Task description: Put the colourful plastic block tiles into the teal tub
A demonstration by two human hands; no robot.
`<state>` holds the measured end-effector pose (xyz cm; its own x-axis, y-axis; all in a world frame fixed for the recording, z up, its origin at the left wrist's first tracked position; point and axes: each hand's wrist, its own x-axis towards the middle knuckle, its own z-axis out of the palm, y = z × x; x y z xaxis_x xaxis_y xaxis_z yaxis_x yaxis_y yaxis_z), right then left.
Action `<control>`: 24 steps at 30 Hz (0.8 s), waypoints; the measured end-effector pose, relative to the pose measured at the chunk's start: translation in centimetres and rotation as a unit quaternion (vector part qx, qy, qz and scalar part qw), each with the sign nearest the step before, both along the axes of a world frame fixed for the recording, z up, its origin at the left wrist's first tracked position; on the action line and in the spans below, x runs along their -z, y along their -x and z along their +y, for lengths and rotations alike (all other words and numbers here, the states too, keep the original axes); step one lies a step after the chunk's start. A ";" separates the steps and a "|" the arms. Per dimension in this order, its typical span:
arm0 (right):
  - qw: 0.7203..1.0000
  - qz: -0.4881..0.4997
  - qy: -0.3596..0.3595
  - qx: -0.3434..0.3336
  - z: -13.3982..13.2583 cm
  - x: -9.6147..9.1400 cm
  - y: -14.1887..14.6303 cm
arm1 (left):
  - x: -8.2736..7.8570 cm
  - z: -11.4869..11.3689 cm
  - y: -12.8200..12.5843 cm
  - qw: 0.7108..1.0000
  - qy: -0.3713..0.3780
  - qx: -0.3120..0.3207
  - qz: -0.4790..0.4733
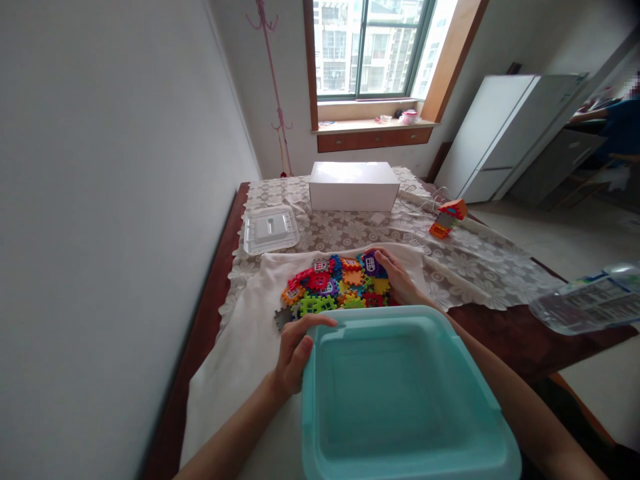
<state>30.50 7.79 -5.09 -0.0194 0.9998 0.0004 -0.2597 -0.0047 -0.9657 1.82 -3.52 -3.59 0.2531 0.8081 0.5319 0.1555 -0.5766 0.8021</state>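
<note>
A teal plastic storage bin (380, 393) fills the lower middle of the view, its bare inside facing me. My left hand (295, 353) grips its far left rim, thumb outside and fingers over the edge. Just beyond the bin, a heap of colourful interlocking plastic building blocks (350, 283) lies on a white cloth (235, 387). My right hand (397, 277) reaches past the bin's right side and rests against the right end of the heap, beside a purple block with a white window piece (371, 264). Its fingers are stretched along the blocks, partly hidden by them.
A white box (354, 187) stands at the back of the lace-covered table, with a white plastic lid (271, 230) at left. An orange block model (447, 218) is at right. A clear plastic container (590, 300) sits by the right edge. A wall borders the left; a person is far right.
</note>
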 end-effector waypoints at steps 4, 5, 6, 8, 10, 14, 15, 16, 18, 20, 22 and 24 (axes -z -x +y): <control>0.994 0.084 0.072 -0.011 0.4 -0.3 -0.3 | -0.1 0.0 -0.1 1.000 0.007 0.002 -0.005; 0.991 0.098 0.086 -0.008 0.5 -0.4 -0.5 | -0.1 0.0 -0.1 1.000 0.005 0.003 -0.007; 0.989 0.110 0.097 -0.004 0.7 -0.4 -0.6 | -0.1 0.0 -0.1 1.000 0.001 0.003 -0.006; 0.985 0.137 0.108 0.007 0.9 -0.6 -0.9 | -0.2 -0.1 -0.1 1.000 -0.008 0.002 -0.002; 0.980 0.165 0.113 0.019 1.0 -0.8 -1.0 | -0.3 -0.1 -0.1 1.000 -0.013 0.004 0.002; 0.976 0.188 0.107 0.031 1.0 -1.0 -1.1 | -0.3 -0.1 0.0 1.000 -0.009 0.013 0.001; 0.977 0.187 0.099 0.029 0.9 -1.0 -1.2 | -0.3 -0.1 0.0 1.000 -0.006 0.015 0.001; 0.978 0.187 0.087 0.028 0.9 -1.0 -1.3 | -0.2 0.0 0.0 1.000 -0.004 0.016 0.002; 0.981 0.185 0.059 0.029 0.8 -1.0 -1.3 | -0.1 0.0 0.0 1.000 -0.001 0.015 0.006; 0.983 0.177 0.031 0.032 0.6 -0.9 -1.1 | -0.2 0.0 0.0 1.000 -0.003 0.009 0.007; 0.986 0.163 0.014 0.022 0.1 -0.9 -0.7 | -0.2 0.0 0.0 1.000 -0.006 0.008 0.003; 0.992 0.129 0.008 -0.009 -0.5 -0.9 -0.1 | -0.4 0.1 -0.1 1.000 -0.008 0.014 0.000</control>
<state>30.62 7.24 -4.22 -0.0381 0.9992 -0.0082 -0.4978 -0.0261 -0.8669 1.90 -3.46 -3.22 0.2753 0.7918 0.5452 0.1392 -0.5940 0.7923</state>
